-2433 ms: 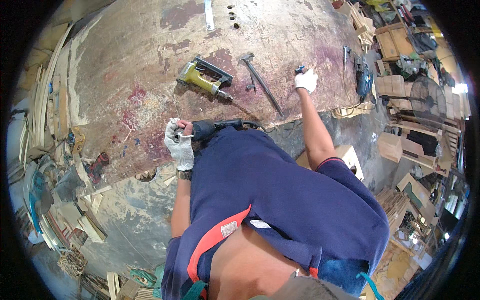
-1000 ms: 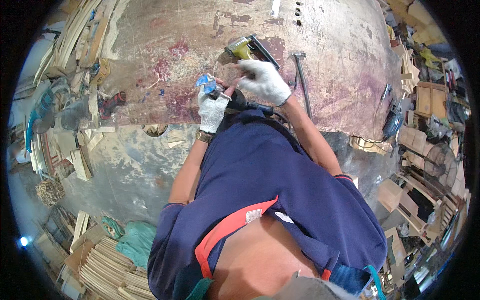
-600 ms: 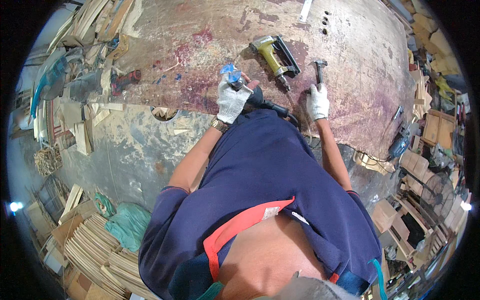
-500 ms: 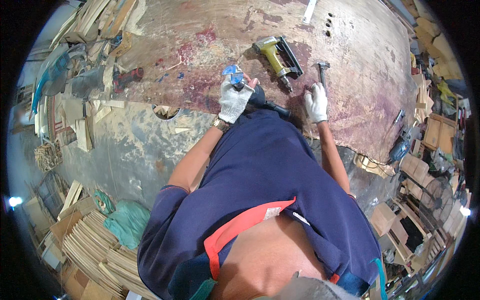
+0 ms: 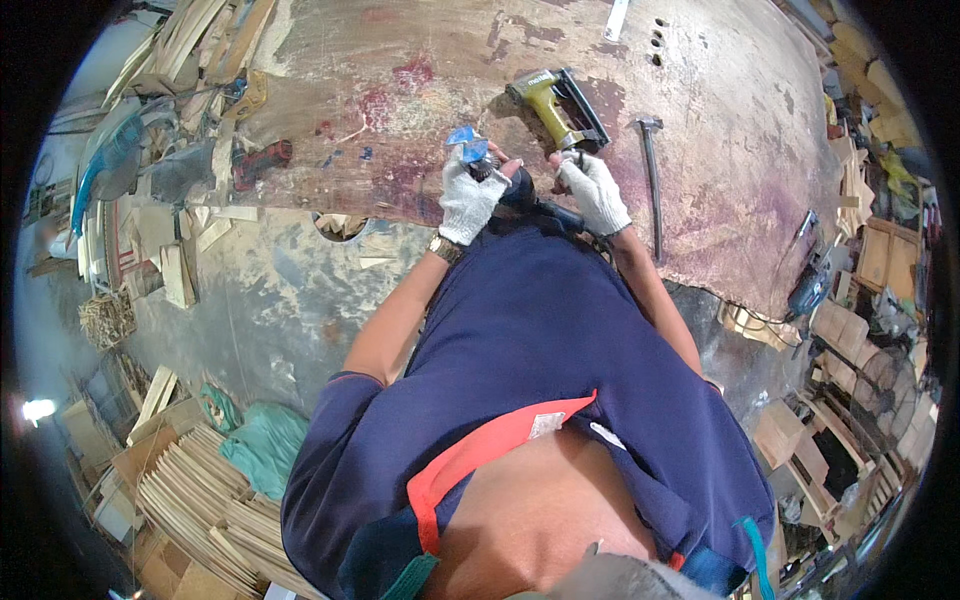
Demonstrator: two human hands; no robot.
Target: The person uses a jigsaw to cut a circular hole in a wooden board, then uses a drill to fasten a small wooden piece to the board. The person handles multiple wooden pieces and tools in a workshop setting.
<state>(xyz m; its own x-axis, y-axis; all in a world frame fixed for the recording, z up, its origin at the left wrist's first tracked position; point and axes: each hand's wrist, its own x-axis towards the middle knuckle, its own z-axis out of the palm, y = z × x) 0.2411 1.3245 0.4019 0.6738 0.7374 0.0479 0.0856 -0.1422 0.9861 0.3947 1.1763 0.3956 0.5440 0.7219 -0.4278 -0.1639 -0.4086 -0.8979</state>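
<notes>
My left hand (image 5: pixel 467 203), in a white fingerless-tipped glove, is closed around a dark tool with blue patches (image 5: pixel 474 150) at the table's near edge. A round black part (image 5: pixel 518 188) shows beside that hand; its exact kind is unclear. My right hand (image 5: pixel 592 190), gloved too, has its fingers closed at the lower end of a yellow-green and black nail gun (image 5: pixel 548 112), covering its air fitting. The gun lies on the worn wooden table (image 5: pixel 720 180). Just right of my right hand lies a hammer (image 5: pixel 650 185), untouched, its head pointing away from me.
A red and black power tool (image 5: pixel 262 163) lies at the table's left, near a teal power tool (image 5: pixel 108 155). A blue power tool (image 5: pixel 810 288) is at the right edge. Stacked wood strips (image 5: pixel 205 500) and green cloth (image 5: pixel 265 445) lie lower left. A pale ruler-like strip (image 5: pixel 616 20) lies far off.
My right hand has let go of the hammer handle and moved left to the nail gun's lower end. My left hand stays about where it was, still holding the dark tool.
</notes>
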